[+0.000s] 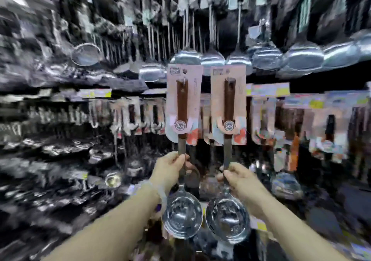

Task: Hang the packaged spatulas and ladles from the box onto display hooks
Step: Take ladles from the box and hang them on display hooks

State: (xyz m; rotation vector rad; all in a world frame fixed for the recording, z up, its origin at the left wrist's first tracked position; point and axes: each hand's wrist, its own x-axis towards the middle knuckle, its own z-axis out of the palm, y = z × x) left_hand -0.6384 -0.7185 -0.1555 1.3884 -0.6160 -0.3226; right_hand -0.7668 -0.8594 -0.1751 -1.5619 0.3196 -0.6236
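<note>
Left hand (pixel 170 168) pinches one carded ladle (pixel 182 218) by its stem, right hand (pixel 239 178) pinches the second ladle (pixel 227 220); hooks lost in the blurred display behind.

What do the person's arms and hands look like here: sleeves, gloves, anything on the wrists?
Both forearms are bare to the frame edge, with no sleeves or gloves showing. The left hand has a pale translucent band around its wrist. The right hand shows nothing worn.

Left ladle (pixel 182 132) just left of right ladle (pixel 228 132), hanging spatulas (pixel 212 60) above and behind it, carded utensils (pixel 140 116) on both sides.
</note>
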